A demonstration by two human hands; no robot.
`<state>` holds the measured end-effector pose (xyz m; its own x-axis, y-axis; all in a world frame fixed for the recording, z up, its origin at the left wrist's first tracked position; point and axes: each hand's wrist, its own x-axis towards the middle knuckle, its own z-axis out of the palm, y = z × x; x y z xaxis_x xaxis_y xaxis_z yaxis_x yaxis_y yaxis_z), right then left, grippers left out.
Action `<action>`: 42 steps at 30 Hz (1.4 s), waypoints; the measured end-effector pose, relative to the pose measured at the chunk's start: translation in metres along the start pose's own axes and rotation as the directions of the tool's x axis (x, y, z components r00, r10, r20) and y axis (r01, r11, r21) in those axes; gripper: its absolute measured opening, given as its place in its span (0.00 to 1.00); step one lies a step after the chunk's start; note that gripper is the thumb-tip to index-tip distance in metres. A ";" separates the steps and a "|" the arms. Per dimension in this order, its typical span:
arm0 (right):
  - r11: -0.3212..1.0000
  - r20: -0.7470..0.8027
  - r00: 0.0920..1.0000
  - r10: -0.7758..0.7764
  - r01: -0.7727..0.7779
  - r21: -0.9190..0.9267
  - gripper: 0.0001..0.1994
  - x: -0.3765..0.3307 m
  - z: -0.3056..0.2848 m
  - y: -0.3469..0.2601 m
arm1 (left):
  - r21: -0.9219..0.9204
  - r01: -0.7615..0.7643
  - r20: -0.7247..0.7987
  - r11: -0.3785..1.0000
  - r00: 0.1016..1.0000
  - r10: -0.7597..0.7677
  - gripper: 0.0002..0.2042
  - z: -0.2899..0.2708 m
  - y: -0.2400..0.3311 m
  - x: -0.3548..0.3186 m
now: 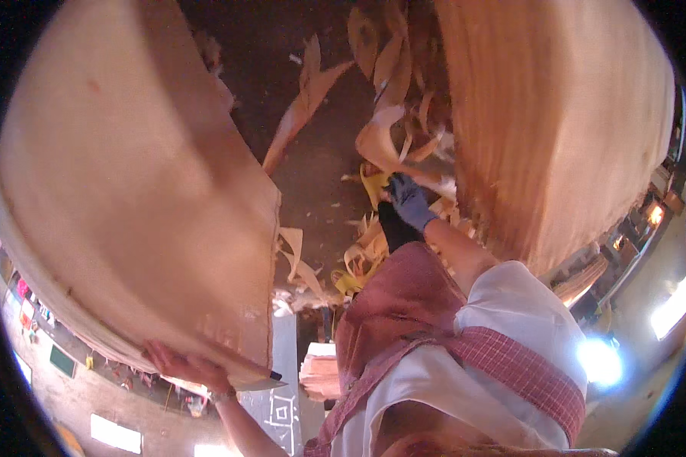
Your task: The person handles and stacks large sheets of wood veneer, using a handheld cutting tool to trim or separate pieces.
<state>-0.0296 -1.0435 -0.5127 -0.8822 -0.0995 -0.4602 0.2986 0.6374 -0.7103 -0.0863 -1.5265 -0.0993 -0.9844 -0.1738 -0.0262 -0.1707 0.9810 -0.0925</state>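
Observation:
My left hand [190, 367] is bare and rests at the near edge of a large stack of pale wood veneer sheets [129, 190], with its fingers stretched along the edge. A thin pointed blade [261, 384] with a dark part beside it sticks out by that wrist; whether the hand touches it is unclear. In a blue-grey glove, my right hand [408, 201] reaches down beside my yellow shoe [373, 183], among curled veneer strips [385, 137]. Its fingers are curled, and what they hold, if anything, is hidden.
A second tall veneer stack [541, 129] stands to the right. Loose strips [305, 107] litter the dark floor [312, 183] between the stacks. A grey surface with white line markings [282, 411] lies near my left wrist, beside a smaller wood stack [320, 371].

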 end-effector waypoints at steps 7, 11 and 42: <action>0.957 0.236 0.968 -0.088 0.148 -0.249 0.26 0.076 -0.115 -0.275 | -0.156 0.123 0.016 0.980 0.992 -0.122 0.25 -0.011 0.007 -0.011; 0.780 -0.044 0.867 -0.497 0.424 -0.461 0.16 0.125 -0.178 -0.384 | -0.040 0.080 -0.023 0.996 0.996 -0.081 0.28 -0.023 0.002 -0.002; 0.212 -0.370 0.439 -0.819 0.830 0.516 0.17 0.283 -0.621 -0.875 | -0.914 -0.073 -0.048 -0.398 0.996 -0.071 0.20 -0.308 0.122 0.534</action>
<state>-0.7670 -1.1547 0.3094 -0.7663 -0.2828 0.5769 -0.4815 -0.3418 -0.8071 -0.6457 -1.4731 0.1818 -0.9707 -0.2388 0.0283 0.1011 -0.2988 0.9489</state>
